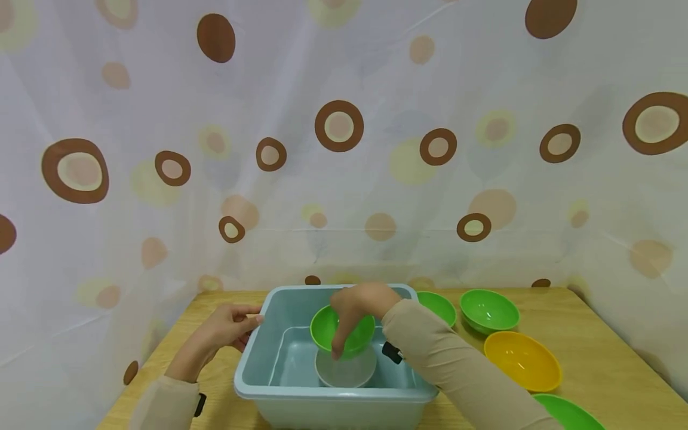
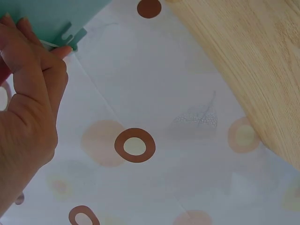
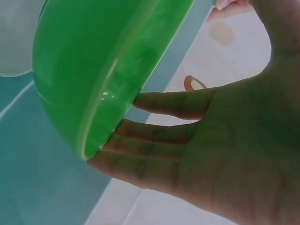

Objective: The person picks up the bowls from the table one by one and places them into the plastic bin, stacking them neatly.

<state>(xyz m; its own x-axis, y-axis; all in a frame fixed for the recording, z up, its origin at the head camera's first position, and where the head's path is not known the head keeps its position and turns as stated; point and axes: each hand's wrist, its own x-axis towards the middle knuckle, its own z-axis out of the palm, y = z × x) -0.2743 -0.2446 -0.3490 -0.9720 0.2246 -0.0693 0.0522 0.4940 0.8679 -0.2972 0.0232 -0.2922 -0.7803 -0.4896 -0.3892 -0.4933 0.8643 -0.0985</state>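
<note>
A light blue plastic basin (image 1: 338,409) stands on the table. My left hand (image 1: 228,327) holds its left rim, thumb at the top edge and fingers on the outer side; in the left wrist view, the fingers of that hand (image 2: 33,79) lie against the basin wall (image 2: 56,18). My right hand (image 1: 357,307) reaches into the basin and grips a green bowl (image 1: 322,331) across its rim. The right wrist view has the fingertips at the edge of this green bowl (image 3: 70,70). Below it, a whitish bowl (image 1: 346,373) sits on the basin floor, partly covered.
Right of the basin, a green bowl (image 1: 438,307) is partly hidden by the right sleeve. Another green bowl (image 1: 489,310), a yellow bowl (image 1: 521,361) and a green dish (image 1: 570,415) stand on the wooden table (image 1: 607,352). A patterned curtain (image 1: 344,197) hangs behind.
</note>
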